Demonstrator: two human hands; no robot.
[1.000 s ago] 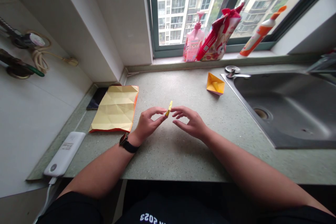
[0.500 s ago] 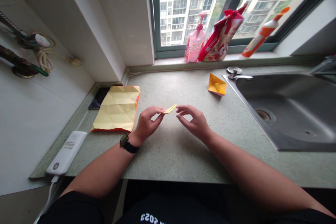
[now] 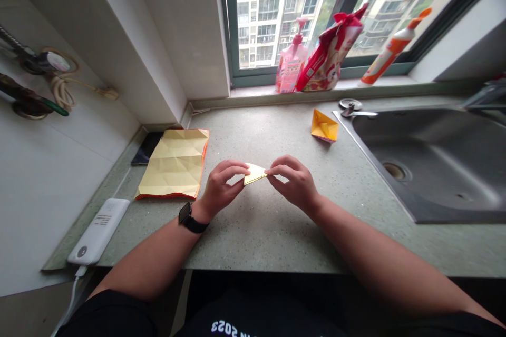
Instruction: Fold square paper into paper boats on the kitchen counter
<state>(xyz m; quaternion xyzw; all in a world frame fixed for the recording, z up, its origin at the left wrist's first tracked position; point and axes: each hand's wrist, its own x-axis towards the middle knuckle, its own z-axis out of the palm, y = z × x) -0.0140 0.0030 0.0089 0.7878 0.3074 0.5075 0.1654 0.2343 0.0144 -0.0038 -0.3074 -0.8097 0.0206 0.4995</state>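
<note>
Between my hands is a small piece of folded yellow paper (image 3: 254, 174), roughly triangular, held above the counter. My left hand (image 3: 225, 184) pinches its wide left end between thumb and fingers. At the pointed right end, the thumb and index finger of my right hand (image 3: 294, 181) close on the tip. Left of my hands lies a stack of creased paper sheets (image 3: 174, 163), pale yellow on top with red-orange edges. A folded orange-yellow paper piece (image 3: 324, 126), open like a small boat, rests near the sink.
A steel sink (image 3: 435, 168) is set into the counter (image 3: 253, 237) at the right. On the windowsill stand a pink pump bottle (image 3: 291, 66), a red bag (image 3: 330, 52) and an orange-white bottle (image 3: 391, 52). A white power bank (image 3: 98, 231) with a cable lies left, and a dark flat object (image 3: 146, 148) sits partly under the sheets.
My right hand has closed on the paper's tip, where before it was apart from it. The folded paper has turned, so its broad face now shows.
</note>
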